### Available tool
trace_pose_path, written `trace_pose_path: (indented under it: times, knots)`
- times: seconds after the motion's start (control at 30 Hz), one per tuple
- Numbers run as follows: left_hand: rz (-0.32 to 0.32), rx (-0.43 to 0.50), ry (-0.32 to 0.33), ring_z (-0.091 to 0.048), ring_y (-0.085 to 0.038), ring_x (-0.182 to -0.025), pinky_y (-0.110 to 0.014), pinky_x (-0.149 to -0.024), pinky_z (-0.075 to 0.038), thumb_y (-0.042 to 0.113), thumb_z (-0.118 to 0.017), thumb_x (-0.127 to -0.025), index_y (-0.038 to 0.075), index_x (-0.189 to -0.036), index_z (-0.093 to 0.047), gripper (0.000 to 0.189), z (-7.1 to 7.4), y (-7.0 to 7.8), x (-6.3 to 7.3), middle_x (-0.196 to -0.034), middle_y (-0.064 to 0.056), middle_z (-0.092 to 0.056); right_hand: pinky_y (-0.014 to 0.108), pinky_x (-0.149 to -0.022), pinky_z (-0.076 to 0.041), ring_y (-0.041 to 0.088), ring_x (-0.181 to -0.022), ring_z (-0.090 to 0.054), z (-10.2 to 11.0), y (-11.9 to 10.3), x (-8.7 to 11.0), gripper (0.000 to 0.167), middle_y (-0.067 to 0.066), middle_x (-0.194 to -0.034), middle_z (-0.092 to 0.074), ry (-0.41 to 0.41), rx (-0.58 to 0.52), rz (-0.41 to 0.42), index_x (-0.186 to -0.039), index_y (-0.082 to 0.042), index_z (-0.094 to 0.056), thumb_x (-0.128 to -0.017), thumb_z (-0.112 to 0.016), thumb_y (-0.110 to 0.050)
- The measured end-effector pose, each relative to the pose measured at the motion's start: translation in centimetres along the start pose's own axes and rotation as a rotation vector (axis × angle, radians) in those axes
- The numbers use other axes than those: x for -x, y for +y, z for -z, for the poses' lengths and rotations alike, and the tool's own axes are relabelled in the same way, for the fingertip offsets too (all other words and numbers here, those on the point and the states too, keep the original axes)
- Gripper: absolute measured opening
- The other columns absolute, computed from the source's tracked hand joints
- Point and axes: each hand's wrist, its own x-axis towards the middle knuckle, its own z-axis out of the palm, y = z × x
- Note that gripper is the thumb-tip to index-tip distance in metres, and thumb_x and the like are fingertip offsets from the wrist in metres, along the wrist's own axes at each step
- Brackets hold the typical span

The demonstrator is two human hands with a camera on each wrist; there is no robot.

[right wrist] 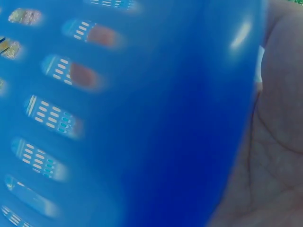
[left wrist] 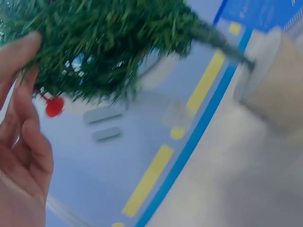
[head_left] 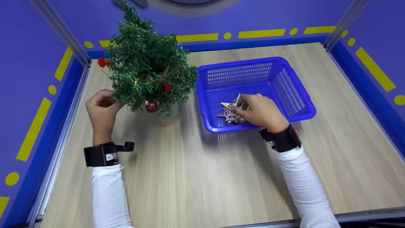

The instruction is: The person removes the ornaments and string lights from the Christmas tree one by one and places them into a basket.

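A small green artificial Christmas tree (head_left: 148, 60) stands in a pale pot (left wrist: 279, 80) at the left of the table. My left hand (head_left: 102, 109) pinches a low branch on the tree's left side; in the left wrist view its fingers (left wrist: 35, 146) are curled beside the needles. A shiny red ball (head_left: 152, 107) and red ornaments (head_left: 168, 87) hang among the branches. My right hand (head_left: 262, 110) reaches into a blue plastic basket (head_left: 256, 62), thumb and forefinger curled at a glittery pink star ornament (head_left: 229, 114). In the right wrist view the basket wall hides those fingertips.
Gold and pink ornaments lie together in the basket's front left corner. A red ornament (head_left: 102, 62) sticks out from the tree's left side. Blue walls with yellow dashes enclose the wooden tabletop (head_left: 202, 177) at the back and both sides.
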Motion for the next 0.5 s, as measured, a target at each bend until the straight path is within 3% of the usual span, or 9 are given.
trace_pose_path:
  times: [0.1,0.3,0.37,0.5]
  knots:
    - [-0.016,-0.064,-0.077,-0.063,-0.009,-0.064,-0.02,-0.059,-0.049,-0.019,-0.079,-0.07,-0.018,-0.087,-0.067,0.021,0.2,1.1,0.0,-0.08,0.0,-0.074,0.045,-0.072,-0.056,0.022,-0.081,-0.071,0.0,-0.1,0.0,0.036,0.003,-0.092,-0.075,0.016,-0.005,0.015,-0.103,-0.014,-0.071,-0.094,-0.069,-0.049]
    - [-0.011,-0.188,-0.116,-0.055,-0.005,-0.061,-0.018,-0.055,-0.042,-0.012,-0.077,-0.074,-0.016,-0.097,-0.068,0.024,-0.1,3.2,0.2,-0.077,0.007,-0.07,0.036,-0.063,-0.053,0.015,-0.07,-0.065,0.2,-2.1,0.3,0.027,-0.002,-0.083,-0.073,0.145,-0.097,0.094,-0.095,-0.017,-0.071,-0.094,-0.07,-0.045]
    - [-0.002,-0.187,-0.116,-0.055,-0.006,-0.061,-0.018,-0.055,-0.041,-0.01,-0.076,-0.077,-0.015,-0.097,-0.068,0.023,-0.2,3.4,0.1,-0.075,0.006,-0.069,0.032,-0.06,-0.052,0.012,-0.067,-0.062,0.2,-3.4,0.5,0.023,-0.003,-0.08,-0.071,0.221,-0.182,0.157,-0.094,-0.016,-0.07,-0.094,-0.072,-0.039]
    - [0.001,-0.162,-0.11,-0.056,-0.006,-0.062,-0.019,-0.056,-0.041,-0.01,-0.073,-0.078,-0.011,-0.095,-0.07,0.017,-0.1,2.8,-0.1,-0.075,0.004,-0.068,0.026,-0.057,-0.052,0.009,-0.063,-0.06,-0.6,-6.8,1.0,0.018,0.0,-0.077,-0.069,0.35,-0.343,0.361,-0.096,-0.01,-0.069,-0.093,-0.075,-0.026]
